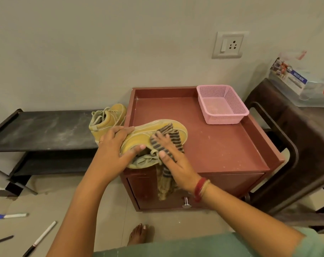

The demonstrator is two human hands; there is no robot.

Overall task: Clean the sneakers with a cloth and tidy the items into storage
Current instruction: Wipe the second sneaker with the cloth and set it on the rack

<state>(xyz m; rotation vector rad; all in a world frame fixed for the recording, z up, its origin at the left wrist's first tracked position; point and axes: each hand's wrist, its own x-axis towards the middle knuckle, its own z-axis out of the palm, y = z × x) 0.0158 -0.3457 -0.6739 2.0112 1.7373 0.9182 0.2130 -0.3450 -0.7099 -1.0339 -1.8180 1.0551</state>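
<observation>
Mustard sneaker pinned on its side for the wipe

You had the sneaker lying on its side at the near left corner of the maroon counter, pale sole turned toward the wall and laces toward you. That looked deliberate, since it put the broad yellow flank uppermost where a cloth could reach it. Your left hand gripped the heel end, fingers curled over the sole edge and thumb hooked near the collar, most likely to stop the shoe skating under the rubbing. Your right hand lay on the striped cloth with fingers fairly straight and spread, pressing it onto the shoe rather than clutching it. The cloth's loose tail hung down the counter's front, above the drawer knob.

The second sneaker stood upright on the black rack, just beside the counter, so it was near to hand. The pink basket sat at the far right corner, well apart from the work, and I saw nothing in it.

Much was hidden from me. The cloth covered part of the toe, your hands covered the heel and the bunched laces, and the underside flank lay against the counter. I could not tell whether either shoe was clean yet. At the right edge a plastic bag was cut off by the frame, and its print was too blurred to read
</observation>
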